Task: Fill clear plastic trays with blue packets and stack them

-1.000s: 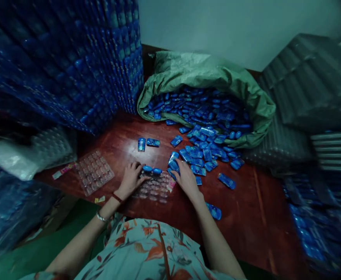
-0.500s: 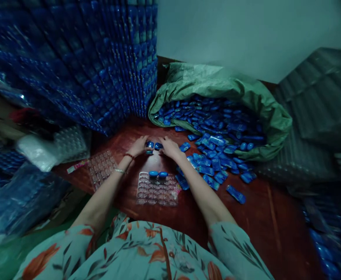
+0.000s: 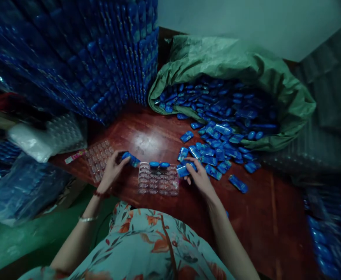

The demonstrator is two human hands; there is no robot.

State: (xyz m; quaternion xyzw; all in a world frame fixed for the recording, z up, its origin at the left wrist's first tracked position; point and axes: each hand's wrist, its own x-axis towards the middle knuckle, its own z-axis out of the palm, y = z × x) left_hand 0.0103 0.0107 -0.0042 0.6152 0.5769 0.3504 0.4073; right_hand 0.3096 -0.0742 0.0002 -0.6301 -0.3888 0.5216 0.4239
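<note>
My left hand (image 3: 112,171) is closed on one end of a small blue packet (image 3: 132,160), left of the clear plastic tray. My right hand (image 3: 199,178) pinches another blue packet (image 3: 183,171) between thumb and fingers, just off the tray's right edge. Between the hands lies the clear tray (image 3: 158,182) of moulded round cups, with a bit of pink at its right side. Two shiny blue oval pieces (image 3: 159,165) sit side by side along its far row. To the right, a heap of loose blue packets (image 3: 214,149) spreads over the red-brown table (image 3: 254,221).
A green sack (image 3: 292,97) full of blue packets lies open at the back right. Tall stacks of blue packs (image 3: 123,58) rise at the back left. Another clear tray (image 3: 98,155) and a pink-and-white strip (image 3: 75,156) lie left. Grey stacked trays (image 3: 330,93) stand right.
My hands were close together beyond the tray, at small blue pieces. Now they are apart and nearer, left and right of the tray, each with a blue packet. The view has shifted slightly.
</note>
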